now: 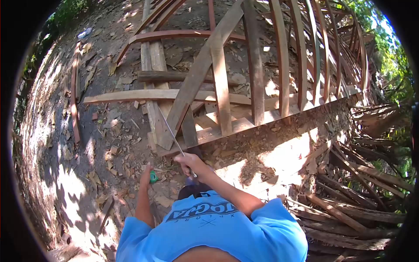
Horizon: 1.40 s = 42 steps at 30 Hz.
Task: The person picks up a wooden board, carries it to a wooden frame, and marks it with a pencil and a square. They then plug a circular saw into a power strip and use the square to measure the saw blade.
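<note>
My right hand is closed on the near end of a thin metal strip. The strip slants up and to the left, along the foot of a diagonal plank of the wooden frame. My left hand is lower and to the left, gripping a small green object just above the dirt. I cannot tell whether the strip joins the green object. Both arms reach out from my blue shirt.
The frame of curved wooden ribs and crossing planks fills the middle and upper right. Loose planks and wood chips lie on the dirt at left. A heap of thin offcuts is piled at the right.
</note>
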{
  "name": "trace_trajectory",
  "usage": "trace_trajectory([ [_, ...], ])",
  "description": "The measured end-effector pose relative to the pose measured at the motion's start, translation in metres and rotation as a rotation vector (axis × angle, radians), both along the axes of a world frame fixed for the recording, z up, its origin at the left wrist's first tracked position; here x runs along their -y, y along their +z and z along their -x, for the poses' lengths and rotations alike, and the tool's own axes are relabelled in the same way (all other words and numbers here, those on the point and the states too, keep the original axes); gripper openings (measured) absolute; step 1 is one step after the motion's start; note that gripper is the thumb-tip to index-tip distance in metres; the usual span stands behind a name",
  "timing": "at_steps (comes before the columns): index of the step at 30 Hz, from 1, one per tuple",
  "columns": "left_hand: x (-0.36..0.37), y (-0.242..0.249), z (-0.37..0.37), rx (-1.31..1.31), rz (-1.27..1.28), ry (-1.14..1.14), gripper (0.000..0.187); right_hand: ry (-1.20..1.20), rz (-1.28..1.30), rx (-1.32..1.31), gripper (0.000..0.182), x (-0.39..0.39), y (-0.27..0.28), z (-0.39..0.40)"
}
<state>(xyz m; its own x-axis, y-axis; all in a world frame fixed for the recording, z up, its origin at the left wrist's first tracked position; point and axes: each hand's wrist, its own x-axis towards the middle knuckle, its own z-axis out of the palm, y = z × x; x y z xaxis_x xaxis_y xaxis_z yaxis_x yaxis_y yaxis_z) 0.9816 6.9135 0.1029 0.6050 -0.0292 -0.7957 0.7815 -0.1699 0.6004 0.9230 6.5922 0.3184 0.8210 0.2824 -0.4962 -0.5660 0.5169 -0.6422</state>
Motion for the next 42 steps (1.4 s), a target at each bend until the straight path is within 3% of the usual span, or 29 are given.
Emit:
trace_trajectory([
  [2,0.041,0.004,-0.002,0.218,-0.030,-0.111,0.066,-0.168,-0.003,-0.139,0.027,0.005,-0.026,0.049],
  [4,0.115,0.087,0.011,0.220,0.052,-0.303,0.062,-0.387,-0.144,-0.354,0.028,0.019,-0.039,0.095],
  [5,0.151,0.110,0.024,0.469,0.022,-0.379,0.057,-0.496,-0.236,-0.472,0.029,0.027,-0.044,0.112],
  [7,0.208,0.135,0.049,0.528,0.062,-0.545,0.048,-0.653,-0.293,-0.491,0.031,0.047,-0.048,0.137],
  [11,0.316,0.205,0.117,0.856,0.069,-0.913,0.048,-0.808,-0.507,-0.324,0.036,0.095,-0.050,0.175],
  [12,0.341,0.211,0.135,1.046,0.078,-0.986,0.050,-0.621,-0.828,0.168,0.040,0.118,-0.107,0.198],
  [13,0.371,0.224,0.150,1.037,0.103,-1.097,0.057,-0.915,-0.640,-0.237,0.041,0.125,-0.069,0.201],
  [15,0.423,0.213,0.184,1.103,0.021,-1.319,0.059,-0.970,-0.489,-0.170,0.041,0.171,-0.073,0.220],
  [17,0.471,0.207,0.209,1.202,0.313,-1.201,0.060,-1.008,-0.337,-0.107,0.041,0.224,-0.082,0.245],
  [19,0.530,0.207,0.233,1.010,0.403,-1.287,0.063,-1.017,-0.180,-0.040,0.041,0.285,-0.095,0.274],
  [20,0.564,0.211,0.238,1.024,0.400,-1.315,0.064,-0.966,-0.472,0.173,0.041,0.327,-0.166,0.296],
  [21,0.588,0.214,0.249,1.008,0.389,-1.355,0.064,-1.019,-0.459,0.140,0.041,0.353,-0.163,0.309],
  [22,0.610,0.213,0.259,1.124,0.391,-1.237,0.064,-1.073,-0.445,0.107,0.041,0.379,-0.160,0.321],
  [23,0.634,0.221,0.259,0.956,0.395,-1.264,0.064,-0.953,-0.640,0.189,0.039,0.411,-0.129,0.339],
  [25,0.683,0.187,0.256,1.139,0.222,-1.244,0.063,-1.079,-0.310,-0.037,0.031,0.462,-0.126,0.379],
  [26,0.700,0.178,0.249,1.085,0.112,-1.278,0.062,-1.082,-0.305,-0.060,0.027,0.488,-0.125,0.401],
  [30,0.695,0.055,0.200,0.561,-0.201,-1.004,0.063,-1.141,-0.195,-0.237,0.017,0.567,-0.146,0.473],
  [31,0.671,-0.004,0.180,0.401,-0.242,-0.989,0.064,-1.099,-0.231,-0.236,0.015,0.586,-0.169,0.492],
  [32,0.643,-0.059,0.167,0.357,-0.488,-1.018,0.064,-1.136,-0.214,-0.313,0.015,0.592,-0.164,0.497],
  [33,0.618,-0.047,0.165,0.263,-0.607,-0.935,0.064,-1.180,-0.192,-0.395,0.016,0.599,-0.162,0.509],
  [34,0.616,0.017,0.177,0.187,-0.739,-0.844,0.063,-1.134,-0.194,-0.413,0.016,0.608,-0.170,0.520],
  [35,0.602,0.014,0.180,0.178,-0.818,-0.764,0.063,-1.072,-0.229,-0.343,0.015,0.615,-0.177,0.529],
  [37,0.592,0.009,0.189,0.134,-0.859,-0.655,0.064,-1.092,-0.152,-0.490,0.014,0.628,-0.188,0.535],
  [39,0.612,0.006,0.202,0.054,-0.889,-0.761,0.063,-0.984,-0.166,-0.540,0.013,0.652,-0.198,0.535],
  [42,0.668,-0.040,0.221,-0.140,-0.714,-0.828,0.071,-0.858,0.061,-0.486,0.015,0.700,-0.174,0.507],
])
